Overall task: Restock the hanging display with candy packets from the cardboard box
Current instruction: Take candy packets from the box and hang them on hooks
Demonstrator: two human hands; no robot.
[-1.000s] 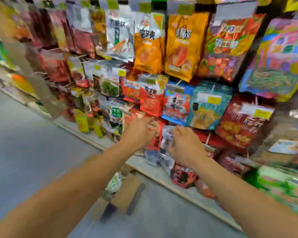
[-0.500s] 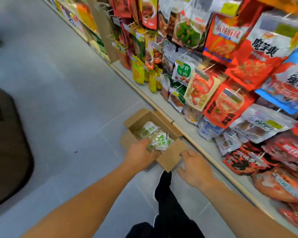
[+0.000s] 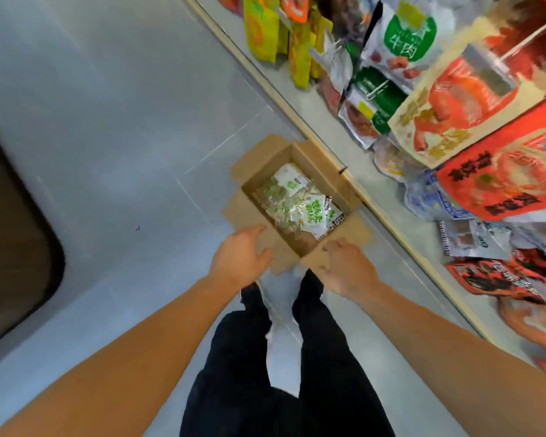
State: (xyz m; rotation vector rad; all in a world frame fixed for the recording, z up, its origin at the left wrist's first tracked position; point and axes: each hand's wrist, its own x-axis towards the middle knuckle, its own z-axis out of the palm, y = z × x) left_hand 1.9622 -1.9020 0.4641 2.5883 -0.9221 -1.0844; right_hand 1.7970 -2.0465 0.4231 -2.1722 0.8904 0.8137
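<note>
An open cardboard box stands on the grey floor against the shelf base, flaps spread outward. Inside lie several clear packets with green and white print, the candy packets. My left hand hovers over the box's near left flap with fingers loosely extended and holds nothing. My right hand is over the near right flap, fingers relaxed, also holding nothing. The hanging display fills the upper right with red, green, white and yellow snack bags on hooks.
A pale shelf ledge runs diagonally under the hanging bags, right beside the box. My legs in black trousers stand just below the box. A dark rounded object sits at the left edge on the floor.
My view dropped from the hanging display down to the floor. Both hands came away from the hung bags and lowered to the near flaps of the box.
</note>
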